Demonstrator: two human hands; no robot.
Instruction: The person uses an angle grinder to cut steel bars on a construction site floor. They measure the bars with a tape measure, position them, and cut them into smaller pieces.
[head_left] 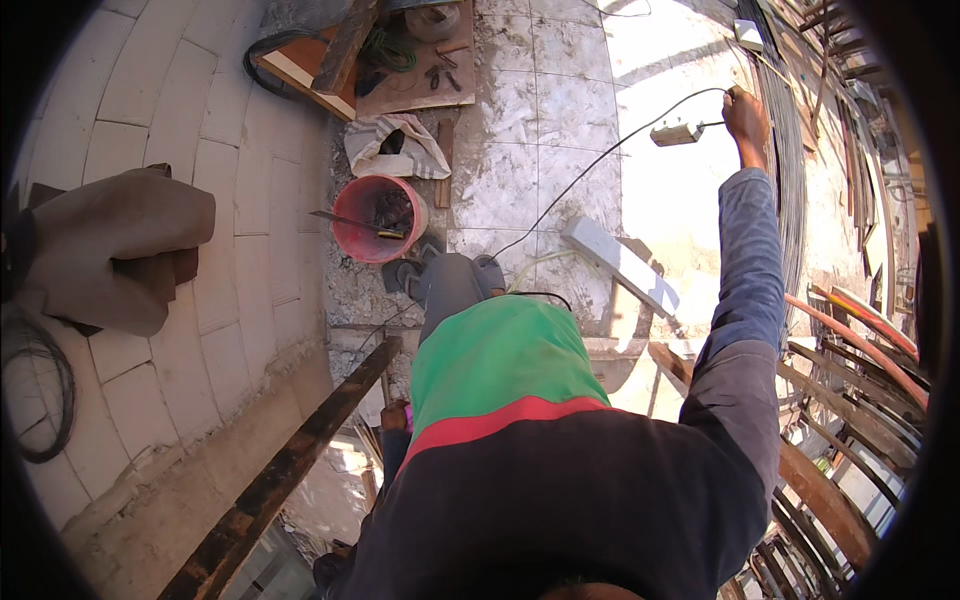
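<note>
My right hand (pixel 746 122), at the end of an outstretched arm, is closed around a black cable (pixel 606 152). A pale, box-shaped socket block (pixel 677 134) hangs from the cable just left of this hand. The cable curves down across the tiles toward my feet. My left hand (pixel 394 415) is low beside my body, partly hidden by my shirt. Its fingers look curled, next to a small pink thing (pixel 409 418) too little shown to name.
Left of my feet stands a red bucket (pixel 347 236) with dark contents and a tool across it. A white sack (pixel 430 160) lies beyond it, near a board (pixel 462 88) with hand tools. Thin metal rods (pixel 792 200) line the right side. A dark timber (pixel 290 455) slants at lower left.
</note>
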